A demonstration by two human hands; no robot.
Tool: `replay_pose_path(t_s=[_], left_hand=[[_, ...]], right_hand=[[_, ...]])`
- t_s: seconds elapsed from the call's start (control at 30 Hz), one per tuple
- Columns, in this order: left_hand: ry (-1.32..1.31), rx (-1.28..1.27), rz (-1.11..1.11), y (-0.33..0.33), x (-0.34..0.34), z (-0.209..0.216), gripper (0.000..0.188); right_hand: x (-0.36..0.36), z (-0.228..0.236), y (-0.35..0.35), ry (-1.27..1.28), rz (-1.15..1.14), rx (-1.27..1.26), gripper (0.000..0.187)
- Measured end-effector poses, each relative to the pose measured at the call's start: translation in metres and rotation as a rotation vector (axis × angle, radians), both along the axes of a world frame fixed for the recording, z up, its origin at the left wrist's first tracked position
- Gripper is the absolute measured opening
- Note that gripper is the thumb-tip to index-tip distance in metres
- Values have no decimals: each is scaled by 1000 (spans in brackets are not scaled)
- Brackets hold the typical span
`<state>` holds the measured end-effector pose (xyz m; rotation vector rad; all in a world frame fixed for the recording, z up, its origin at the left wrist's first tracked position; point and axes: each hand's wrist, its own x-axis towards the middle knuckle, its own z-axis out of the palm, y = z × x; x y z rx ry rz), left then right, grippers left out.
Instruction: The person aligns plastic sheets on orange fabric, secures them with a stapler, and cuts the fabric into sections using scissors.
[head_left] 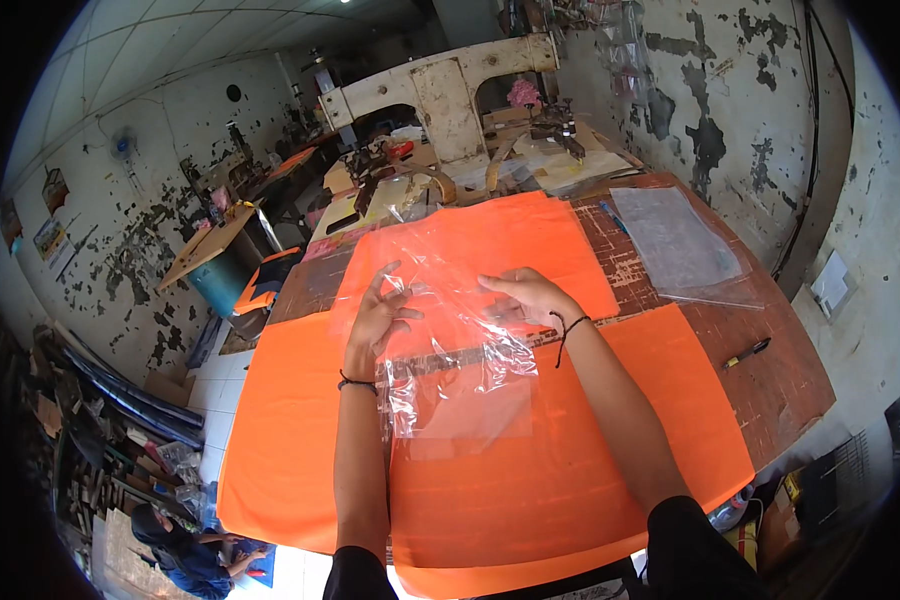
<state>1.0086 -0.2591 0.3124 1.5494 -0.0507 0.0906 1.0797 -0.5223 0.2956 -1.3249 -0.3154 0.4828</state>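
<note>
A clear, shiny plastic bag or sheet (460,400) lies rumpled in front of me, over stacked orange fabric. At its left side is my left hand (378,315), fingers spread and the index pointing up, with fingertips at the plastic. My right hand (525,297) is at the other side, thumb apart from the fingers, which show partly through the film. Neither hand shows a firm grip. Beneath the plastic are a far stack of orange fabric pieces (540,235) and a larger near orange piece (510,510) draped over the table's front edge. Further orange fabric (275,430) lies at left.
On the worn brown table (785,375) at right lie clear plastic sheets (675,240), a pen (610,215) and a black-and-yellow marker (746,352). A large old machine (450,95) stands behind. Another person (185,555) sits low at the left, beside floor clutter.
</note>
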Motion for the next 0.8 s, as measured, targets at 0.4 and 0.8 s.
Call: replay_pose_path(t_s=[0.4,0.8], left_hand=[[125,44,-38,-2,8,-33,29],[193,41,16,10,9,-51,19]], right_hand=[[97,61,-232,-491,-820,-284,24],[101,-44,-406,-201,-1269,-1456,61]])
